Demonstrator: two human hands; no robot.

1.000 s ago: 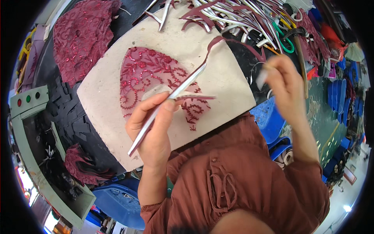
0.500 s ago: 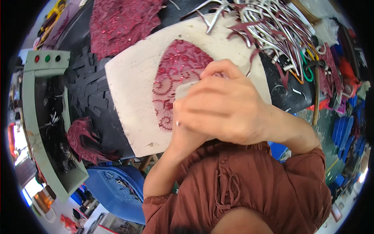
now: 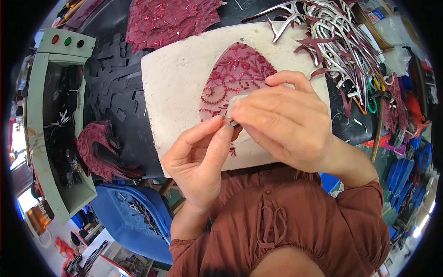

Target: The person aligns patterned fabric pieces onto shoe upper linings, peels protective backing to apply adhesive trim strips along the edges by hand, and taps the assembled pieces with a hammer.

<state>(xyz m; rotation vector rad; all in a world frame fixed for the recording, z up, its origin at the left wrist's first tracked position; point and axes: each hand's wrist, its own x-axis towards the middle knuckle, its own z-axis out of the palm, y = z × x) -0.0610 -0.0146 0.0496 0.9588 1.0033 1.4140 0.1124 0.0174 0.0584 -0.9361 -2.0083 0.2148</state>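
Observation:
A shield-shaped piece of burgundy sequined lace (image 3: 237, 67) lies on a pale board (image 3: 177, 78). Over its lower part my two hands meet. The thumb and fingertips of my left hand (image 3: 196, 159) are pinched together on something small and dark, too hidden to name. My right hand (image 3: 293, 120) is closed, with a small whitish translucent piece (image 3: 235, 101) at its fingertips, almost touching the left fingertips. The right palm and whatever else it holds are out of sight, and both hands cover part of the lace.
Burgundy lace sheets (image 3: 173, 21) lie beyond the board. At the far right sits a tangle of white and maroon strips (image 3: 341, 51). Leftward are black scraps (image 3: 117, 83), curved lace pieces (image 3: 94, 150) and a green metal frame with buttons (image 3: 44, 115). A blue tub (image 3: 108, 217) stands below the table's edge.
My left hand has come out from beneath the right and now pinches beside it. The right hand has shifted slightly right. The whole view has shifted, with the board further right.

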